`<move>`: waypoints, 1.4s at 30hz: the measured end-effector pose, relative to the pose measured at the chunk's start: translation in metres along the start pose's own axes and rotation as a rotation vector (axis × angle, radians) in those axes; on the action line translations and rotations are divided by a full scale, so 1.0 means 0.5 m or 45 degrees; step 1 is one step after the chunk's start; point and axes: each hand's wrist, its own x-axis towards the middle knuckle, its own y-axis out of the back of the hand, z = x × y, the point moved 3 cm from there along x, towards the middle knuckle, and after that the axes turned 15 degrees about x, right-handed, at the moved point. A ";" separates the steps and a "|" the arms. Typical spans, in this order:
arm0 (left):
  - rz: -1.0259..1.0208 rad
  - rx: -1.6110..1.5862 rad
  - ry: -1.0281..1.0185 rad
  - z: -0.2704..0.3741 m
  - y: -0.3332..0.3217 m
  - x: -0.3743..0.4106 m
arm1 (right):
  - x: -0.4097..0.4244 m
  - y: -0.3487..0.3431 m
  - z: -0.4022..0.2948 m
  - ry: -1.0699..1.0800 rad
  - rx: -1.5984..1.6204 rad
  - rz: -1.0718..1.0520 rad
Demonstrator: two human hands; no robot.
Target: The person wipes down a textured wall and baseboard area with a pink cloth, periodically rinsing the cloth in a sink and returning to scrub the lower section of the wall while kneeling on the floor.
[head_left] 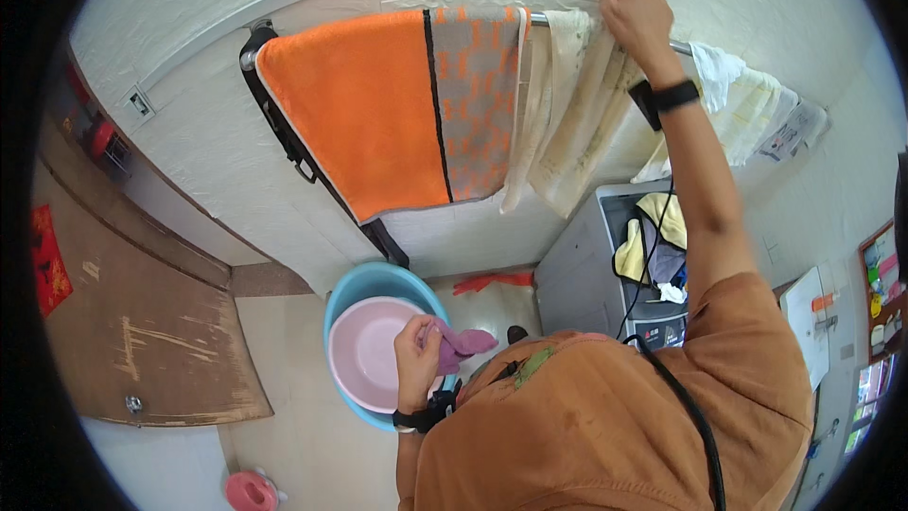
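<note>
My left hand (417, 355) holds a bunched purple cloth (461, 346) above a pink plastic basin (365, 341). That basin sits in a larger light-blue basin (340, 298) on the floor. Raised to a metal wall rail (539, 18), my right hand (635, 14) is beside a stained cream towel (585, 121); its curled fingers hide whether it grips the cloth. An orange towel (355, 113) with a grey patterned end hangs left of it. White and pale yellow cloths (745, 106) hang farther right on the rail.
A grey appliance (582, 262) stands by the wall, with yellow-and-grey cloths (638, 248) and a black cord on top. Red rubber gloves (493, 282) lie on the floor near the wall. At left is a scuffed brown door (156, 326); a pink potty-like item (252, 491) stands below it.
</note>
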 end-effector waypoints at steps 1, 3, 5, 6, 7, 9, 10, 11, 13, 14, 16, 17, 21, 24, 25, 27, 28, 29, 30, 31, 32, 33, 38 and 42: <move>0.002 0.018 -0.014 -0.005 -0.003 0.003 | -0.023 0.001 -0.004 0.294 0.172 0.123; -0.002 0.035 0.001 -0.008 0.000 0.006 | -0.085 -0.018 -0.002 0.873 0.508 0.367; -0.038 0.018 0.080 -0.002 -0.002 0.024 | -0.117 -0.036 -0.020 0.930 0.298 0.347; -0.057 -0.005 0.163 0.002 -0.004 0.027 | -0.126 -0.043 -0.029 0.952 0.193 0.326; -0.076 -0.023 0.246 0.004 -0.006 0.029 | -0.106 -0.047 -0.024 0.717 0.182 0.105; -0.124 0.081 0.102 0.024 -0.018 0.039 | -0.058 -0.042 -0.005 0.236 0.173 -0.308; -0.150 0.095 0.086 0.048 -0.028 0.049 | -0.059 -0.025 -0.007 0.449 0.151 -0.052; -0.175 0.107 0.070 0.066 -0.038 0.063 | -0.080 -0.020 -0.004 0.665 0.119 0.203; 0.102 0.384 -0.211 0.075 -0.021 0.086 | -0.148 -0.019 -0.021 0.862 0.125 0.460; 0.232 0.452 -0.241 0.084 -0.005 0.096 | -0.208 -0.018 -0.035 0.843 0.147 0.460; 0.512 0.419 -0.384 0.143 0.005 0.111 | -0.361 -0.073 -0.030 0.717 0.331 0.020; 0.530 0.438 -0.311 0.170 0.017 0.119 | -0.444 -0.105 -0.031 0.593 0.521 -0.355; 0.410 0.251 -0.466 0.356 -0.066 0.114 | -0.708 -0.249 -0.007 -0.350 1.553 -1.482; 0.362 0.682 -1.100 0.374 -0.110 0.090 | -0.621 -0.175 -0.115 -0.395 2.049 -1.306; 0.301 0.715 -1.295 0.399 -0.144 0.068 | -0.599 -0.159 -0.119 -0.305 2.253 -1.114; 0.253 0.891 -1.448 0.431 -0.188 0.028 | -0.577 -0.188 -0.087 -0.644 2.469 -1.121; 0.234 0.972 -1.521 0.444 -0.196 0.013 | -0.546 -0.159 -0.078 -0.616 2.441 -1.019; 0.183 0.876 -1.569 0.455 -0.193 0.006 | -0.533 -0.126 -0.072 -0.670 2.532 -0.955; 0.143 0.772 -1.622 0.468 -0.192 0.003 | -0.521 -0.089 -0.065 -0.715 2.622 -0.882; 0.121 0.678 -1.668 0.479 -0.186 0.001 | -0.518 -0.039 -0.067 -0.834 2.837 -0.860; 0.125 0.671 -1.679 0.475 -0.177 -0.002 | -0.505 0.007 -0.082 -0.950 3.051 -0.837; 0.183 0.667 -1.620 0.466 -0.166 -0.003 | -0.463 0.054 -0.124 -0.723 2.645 -0.878; 0.325 0.611 -1.459 0.407 -0.142 0.038 | -0.318 0.161 -0.017 0.057 2.233 -0.131; 0.497 0.545 -1.276 0.360 -0.092 0.071 | -0.104 0.351 -0.199 0.858 1.464 -0.070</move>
